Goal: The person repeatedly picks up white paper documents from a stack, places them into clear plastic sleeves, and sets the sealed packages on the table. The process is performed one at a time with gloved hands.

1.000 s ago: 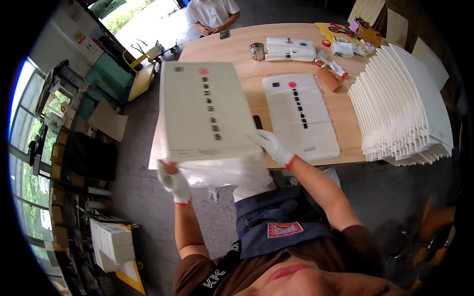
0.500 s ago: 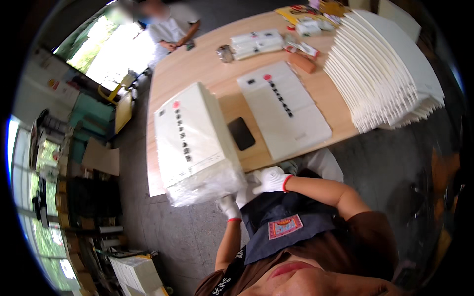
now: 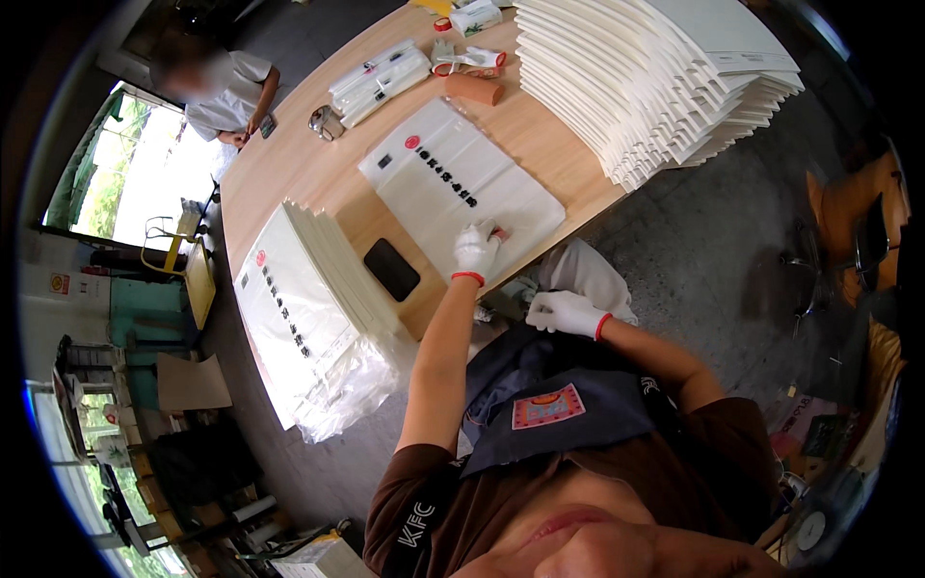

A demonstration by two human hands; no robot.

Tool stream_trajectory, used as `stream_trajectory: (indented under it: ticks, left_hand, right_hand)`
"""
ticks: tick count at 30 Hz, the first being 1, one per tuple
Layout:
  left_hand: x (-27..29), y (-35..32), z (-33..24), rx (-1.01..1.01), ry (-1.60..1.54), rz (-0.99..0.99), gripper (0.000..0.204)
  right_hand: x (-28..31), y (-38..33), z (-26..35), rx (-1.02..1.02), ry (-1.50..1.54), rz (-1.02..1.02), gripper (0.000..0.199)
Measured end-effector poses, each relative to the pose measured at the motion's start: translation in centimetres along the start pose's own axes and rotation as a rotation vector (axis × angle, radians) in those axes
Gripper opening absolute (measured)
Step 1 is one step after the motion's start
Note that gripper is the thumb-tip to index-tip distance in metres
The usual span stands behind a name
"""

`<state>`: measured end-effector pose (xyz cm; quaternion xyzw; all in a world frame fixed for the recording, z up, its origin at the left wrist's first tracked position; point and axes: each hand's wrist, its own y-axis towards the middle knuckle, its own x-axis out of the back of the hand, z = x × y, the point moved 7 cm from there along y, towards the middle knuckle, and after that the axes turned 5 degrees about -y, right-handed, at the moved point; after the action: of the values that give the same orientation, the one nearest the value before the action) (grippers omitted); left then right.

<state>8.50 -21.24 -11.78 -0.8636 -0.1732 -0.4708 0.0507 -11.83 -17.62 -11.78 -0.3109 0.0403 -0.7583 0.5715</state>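
My left hand (image 3: 475, 249), in a white knit glove, rests on the near end of flat printed plastic bags (image 3: 434, 159). Its fingers are curled together, with a small reddish patch at their tips; what they pinch is unclear. My right hand (image 3: 568, 314), gloved too, hangs over my lap just off the table edge. Its fingers are curled, and nothing shows in them. Left of the flat bags stands a stack of white sheets or boards (image 3: 332, 250), its top one in a clear printed bag whose loose end crumples over the near side. Between them lies a black phone (image 3: 392, 270).
A tall, fanned stack of white folded boards (image 3: 617, 87) stands at the right. Farther back are a tape roll (image 3: 326, 122), a plastic-wrapped white bundle (image 3: 381, 82), an orange-brown block (image 3: 474, 90) and scissors (image 3: 470, 64). Another person (image 3: 226, 101) sits at the far left.
My left hand has left the crumpled end of the bagged stack and come onto the flat bags. My right hand has drawn back over my lap. The view has shifted right.
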Motion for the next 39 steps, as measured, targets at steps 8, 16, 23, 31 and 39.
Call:
stream_trajectory:
  ticks: [8, 16, 23, 31, 39]
  left_hand:
    - [4.3, 1.1, 0.1, 0.197, -0.292, -0.017, 0.017]
    - [8.1, 3.9, 5.2, 0.453, -1.638, -0.297, 0.008]
    - [11.5, 4.0, -2.3, 0.229, -0.839, -0.005, 0.02]
    - [16.1, 1.3, -10.0, -0.009, -0.618, -0.092, 0.021]
    - [20.8, -1.8, -13.3, -0.194, 0.381, -0.286, 0.045]
  right_hand:
    - [6.5, 15.1, 0.5, -0.124, 0.115, -0.369, 0.069]
    - [7.2, 11.2, -2.5, -0.067, -0.231, -0.42, 0.039]
    - [10.1, 6.2, 3.6, 0.162, 0.198, -0.327, 0.028]
    - [5.2, 17.2, 8.1, 0.279, -0.655, -0.317, 0.049]
    - [17.5, -8.0, 16.9, 0.879, -0.498, -0.388, 0.025]
